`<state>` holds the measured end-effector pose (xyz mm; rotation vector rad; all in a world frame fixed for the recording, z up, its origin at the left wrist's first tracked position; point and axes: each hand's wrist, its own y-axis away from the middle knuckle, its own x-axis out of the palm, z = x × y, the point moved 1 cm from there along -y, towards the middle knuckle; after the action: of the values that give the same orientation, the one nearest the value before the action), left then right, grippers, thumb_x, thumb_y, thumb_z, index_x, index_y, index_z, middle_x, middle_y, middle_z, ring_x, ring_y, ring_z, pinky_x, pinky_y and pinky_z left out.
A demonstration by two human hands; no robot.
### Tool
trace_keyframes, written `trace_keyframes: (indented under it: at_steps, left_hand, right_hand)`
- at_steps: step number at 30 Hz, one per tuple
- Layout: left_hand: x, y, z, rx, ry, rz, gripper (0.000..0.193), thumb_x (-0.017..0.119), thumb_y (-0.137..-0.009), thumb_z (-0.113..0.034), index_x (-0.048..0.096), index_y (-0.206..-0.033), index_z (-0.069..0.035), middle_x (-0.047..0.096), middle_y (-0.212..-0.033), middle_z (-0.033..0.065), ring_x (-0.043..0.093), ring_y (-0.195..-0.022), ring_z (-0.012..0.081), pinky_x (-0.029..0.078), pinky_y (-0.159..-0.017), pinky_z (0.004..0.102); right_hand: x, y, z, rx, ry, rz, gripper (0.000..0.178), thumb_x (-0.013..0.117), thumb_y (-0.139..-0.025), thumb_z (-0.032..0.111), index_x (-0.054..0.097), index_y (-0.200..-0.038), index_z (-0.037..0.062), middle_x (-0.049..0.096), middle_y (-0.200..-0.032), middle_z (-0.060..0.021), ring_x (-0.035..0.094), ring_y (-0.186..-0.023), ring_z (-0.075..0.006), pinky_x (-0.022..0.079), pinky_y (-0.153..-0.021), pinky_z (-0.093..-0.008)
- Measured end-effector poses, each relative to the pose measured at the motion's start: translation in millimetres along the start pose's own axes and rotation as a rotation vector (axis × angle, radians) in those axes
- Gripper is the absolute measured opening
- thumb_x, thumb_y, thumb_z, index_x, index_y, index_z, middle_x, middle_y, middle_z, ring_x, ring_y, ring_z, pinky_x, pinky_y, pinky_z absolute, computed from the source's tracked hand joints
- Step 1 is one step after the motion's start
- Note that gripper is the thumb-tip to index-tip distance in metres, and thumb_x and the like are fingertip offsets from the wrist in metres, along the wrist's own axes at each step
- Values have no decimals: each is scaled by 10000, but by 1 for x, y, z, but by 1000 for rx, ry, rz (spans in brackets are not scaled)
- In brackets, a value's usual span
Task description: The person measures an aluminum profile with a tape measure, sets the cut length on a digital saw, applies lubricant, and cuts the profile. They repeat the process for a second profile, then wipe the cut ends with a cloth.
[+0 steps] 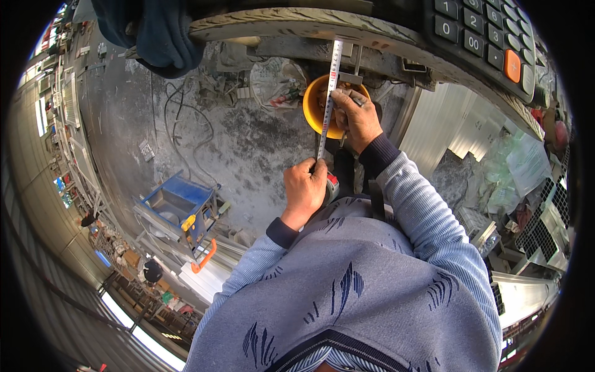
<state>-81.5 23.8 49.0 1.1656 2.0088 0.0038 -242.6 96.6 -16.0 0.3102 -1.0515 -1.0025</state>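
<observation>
A tape measure's white blade [333,71] runs from my lap up to the edge of the worktop. Closed round its red and dark case [332,184], my left hand [305,191] has the thumb near where the blade comes out. Higher up, my right hand [361,121] is closed, its fingertips against the blade's side. A thin, dark pen-like stick [358,101] shows between its fingers, too small to name surely. Below both the blade and the right hand stands a yellow bucket [312,105]; its contents are mostly hidden.
Overhead runs a worn worktop edge [297,28], with a large calculator [477,40] at right and dark blue cloth [164,37] at left. A blue metal machine [180,198] and loose cables [180,115] occupy the floor at left. Pale metal profiles [455,121] and plastic sheeting [514,164] lie right.
</observation>
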Motion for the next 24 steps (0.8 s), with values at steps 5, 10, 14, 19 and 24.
trace_keyframes:
  at_steps: [5, 10, 14, 19, 24]
  left_hand:
    - [1, -4, -1, 16, -26, -5, 309, 650, -931, -155, 573, -678, 4, 539, -579, 214, 564, -538, 417, 385, -482, 440]
    - [1, -20, -6, 48, -47, -12, 317, 643, -943, -170, 563, -690, 3, 533, -588, 226, 560, -569, 446, 384, -494, 458]
    - [2, -41, -16, 138, -78, -34, 335, 633, -958, -183, 552, -690, 0, 541, -593, 221, 567, -577, 444, 386, -506, 471]
    - [5, -66, -28, 215, -45, -66, 328, 604, -959, -168, 550, -701, 28, 536, -609, 229, 552, -555, 425, 381, -504, 439]
    - [9, -70, -32, 184, -53, -56, 336, 632, -956, -176, 570, -682, 8, 568, -613, 215, 590, -584, 431, 406, -502, 456]
  right_hand:
    - [-2, -1, 1, 8, 26, 8, 208, 688, -978, 221, 669, -1059, 31, 555, -733, 52, 444, -590, -17, 325, -523, -187]
    - [-3, -2, 0, -7, 27, 28, 197, 698, -974, 224, 671, -1039, 39, 571, -753, 51, 454, -603, -18, 333, -535, -183]
    - [-2, -3, 1, -20, 34, 38, 195, 698, -974, 224, 672, -1035, 40, 583, -766, 48, 467, -613, -20, 345, -542, -180]
    - [-1, -1, 6, 3, 75, 21, 188, 689, -973, 214, 675, -1041, 39, 611, -807, 35, 504, -636, -28, 387, -570, -180]
    - [-5, -2, 13, -42, 102, -44, 189, 693, -953, 212, 678, -1033, 41, 632, -830, 21, 540, -674, -35, 438, -613, -186]
